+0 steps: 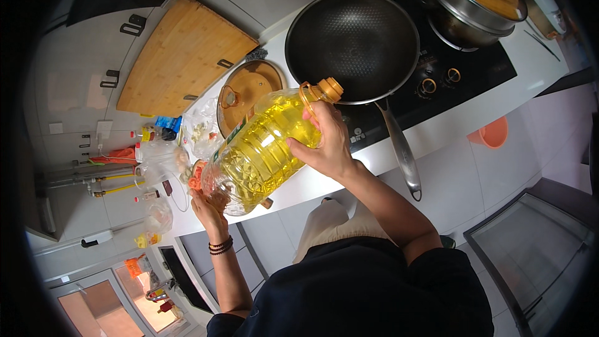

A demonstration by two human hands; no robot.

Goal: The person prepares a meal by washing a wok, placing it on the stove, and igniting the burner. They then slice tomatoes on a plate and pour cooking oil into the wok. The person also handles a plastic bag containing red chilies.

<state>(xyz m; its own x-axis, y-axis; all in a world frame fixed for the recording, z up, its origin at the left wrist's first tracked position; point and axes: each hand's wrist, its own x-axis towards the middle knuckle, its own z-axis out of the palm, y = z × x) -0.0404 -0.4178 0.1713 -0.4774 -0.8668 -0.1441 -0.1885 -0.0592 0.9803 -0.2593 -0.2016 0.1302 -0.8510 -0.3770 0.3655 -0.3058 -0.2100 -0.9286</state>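
A large clear plastic bottle of yellow cooking oil (pixel 266 145) is tilted in both hands, its orange neck (pixel 330 90) towards the wok. My right hand (pixel 327 142) grips it near the neck, by the orange ring handle. My left hand (pixel 208 208) supports the bottle's base, its fingers partly hidden behind the plastic. The dark wok (pixel 353 47), with a dimpled inner surface, sits on the black gas hob (pixel 486 63). Its metal handle (pixel 402 150) juts over the counter's front edge. No oil stream shows at the neck.
An amber glass lid (pixel 255 79) lies left of the wok, near a bamboo cutting board (pixel 187 56) leaning on the wall. A steamer pot (pixel 472 14) holding yellow food stands at right. Plastic bags (pixel 201 131) crowd the left counter. A pink bucket (pixel 491 133) is below the counter.
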